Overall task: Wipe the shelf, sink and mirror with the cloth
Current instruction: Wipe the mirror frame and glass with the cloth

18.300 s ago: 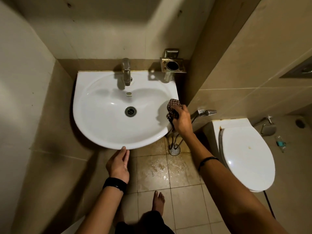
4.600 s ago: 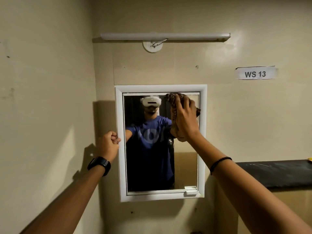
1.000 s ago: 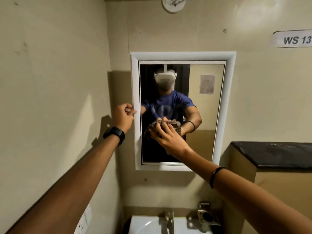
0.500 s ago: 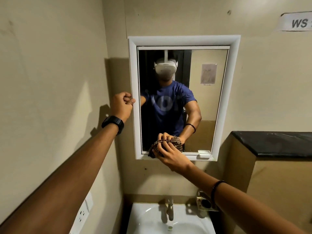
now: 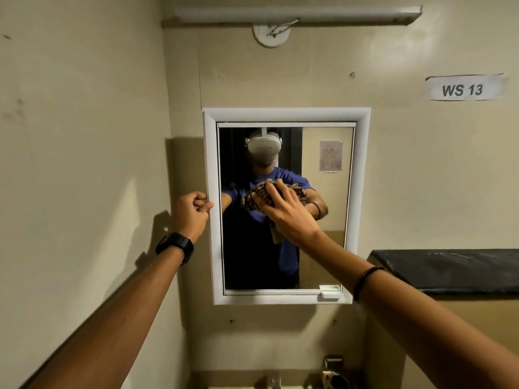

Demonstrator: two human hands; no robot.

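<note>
Since half a second ago our right hand (image 5: 289, 214) has climbed from the bottom edge of the mirror (image 5: 286, 115) to about mid-height of the glass. Our view has tipped upward, so the light bar (image 5: 297, 14) is in sight again and only the top of the tap (image 5: 273, 383) shows at the bottom.

The right hand lies flat on the cloth (image 5: 257, 196). Its fingers (image 5: 276, 192) are spread and nearly straight, pressing the bunched checked fabric against the glass left of centre rather than wrapping round it. One end of the cloth hangs below the palm.

Our left hand (image 5: 191, 213) is curled into a fist with nothing in it. Its knuckles touch the left side of the mirror's white frame at about the same height.

A black watch (image 5: 175, 247) sits on the left wrist, and a dark bead bracelet (image 5: 365, 279) on the right forearm. The glass reflects a person in a blue shirt wearing a white headset.

To the right of the mirror, level with its lower part, runs the dark shelf (image 5: 449, 272), well apart from the cloth. A paper label (image 5: 463, 89) reading WS 13 is stuck high on the wall to the right. A metal holder (image 5: 334, 374) sits just right of the tap.
</note>
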